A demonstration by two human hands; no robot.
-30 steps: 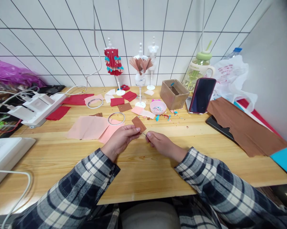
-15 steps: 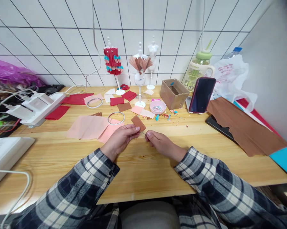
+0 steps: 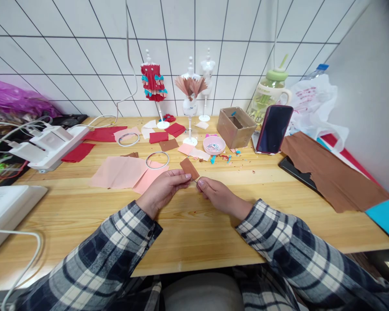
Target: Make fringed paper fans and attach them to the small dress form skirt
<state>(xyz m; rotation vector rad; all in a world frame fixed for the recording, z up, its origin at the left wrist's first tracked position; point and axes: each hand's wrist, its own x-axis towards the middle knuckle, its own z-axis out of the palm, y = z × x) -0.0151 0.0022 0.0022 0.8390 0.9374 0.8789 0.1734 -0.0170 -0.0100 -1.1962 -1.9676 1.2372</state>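
Observation:
Between thumb and fingers, my left hand point(image 3: 165, 188) pinches a small brown rectangular sheet point(image 3: 189, 168) by its lower edge; whether it is paper or cloth I cannot tell. My right hand point(image 3: 218, 194) is closed on a thin metallic stick point(image 3: 194, 181), whose tip meets the sheet's lower edge. Most of the stick is hidden in the fingers. Beyond the hands stands a small white dress form point(image 3: 190, 109) with pleated brown fans on it. Pale pink sheets point(image 3: 118, 172) lie left of my left hand, with a silvery ring point(image 3: 157, 160) partly over them.
A pink bowl of shiny bits point(image 3: 214, 145) stands beside a cardboard box point(image 3: 237, 129) and coloured scraps. A phone point(image 3: 274, 129), a lidded jug point(image 3: 268, 93) and large brown sheets point(image 3: 333, 172) are at right. A red-dressed form point(image 3: 153, 82) stands behind; a power strip point(image 3: 58, 149) lies left.
The brown sheet has shifted very slightly to the right, and the right hand's stick is a little closer against it. Both hands keep their hold; everything else stays put.

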